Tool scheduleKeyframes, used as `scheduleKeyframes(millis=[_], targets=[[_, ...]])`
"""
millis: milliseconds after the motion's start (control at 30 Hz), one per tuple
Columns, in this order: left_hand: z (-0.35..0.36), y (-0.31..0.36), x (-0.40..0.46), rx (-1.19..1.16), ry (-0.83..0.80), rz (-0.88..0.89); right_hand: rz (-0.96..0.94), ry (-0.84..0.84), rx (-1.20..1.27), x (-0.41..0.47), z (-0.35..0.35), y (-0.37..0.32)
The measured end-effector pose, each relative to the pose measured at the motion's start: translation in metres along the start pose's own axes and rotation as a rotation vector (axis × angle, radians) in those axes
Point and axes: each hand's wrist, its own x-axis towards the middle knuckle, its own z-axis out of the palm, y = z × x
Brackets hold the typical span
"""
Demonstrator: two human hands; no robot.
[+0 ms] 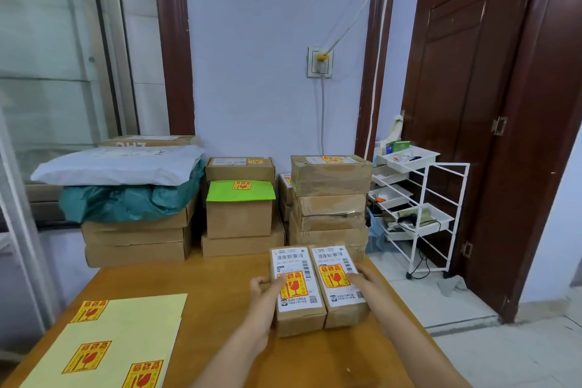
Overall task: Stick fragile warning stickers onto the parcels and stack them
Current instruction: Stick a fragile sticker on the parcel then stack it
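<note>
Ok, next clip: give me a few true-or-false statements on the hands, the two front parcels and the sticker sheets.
1. Both front parcels, the left parcel and the right parcel, carry a fragile sticker. True.
2. The two parcels are stacked one on the other. False: they lie side by side on the table.
3. The left hand holds the left parcel. True.
4. The right hand rests on the sticker sheets. False: it is on the right parcel.
5. The sheets have no stickers left. False: three show.
</note>
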Motion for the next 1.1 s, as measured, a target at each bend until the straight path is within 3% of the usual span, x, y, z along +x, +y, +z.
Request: scheduleKeyframes(millis=[600,1100], targets=[[-0.046,0.092,-0.001,-0.090,0.160,0.146,-0.168,-0.267,0.120,-0.007,0.059,-0.069],[-0.065,0.171,0.006,-0.135,0.190,0.222,-0.243,-0.177,0.205,0.005,0.092,-0.140]])
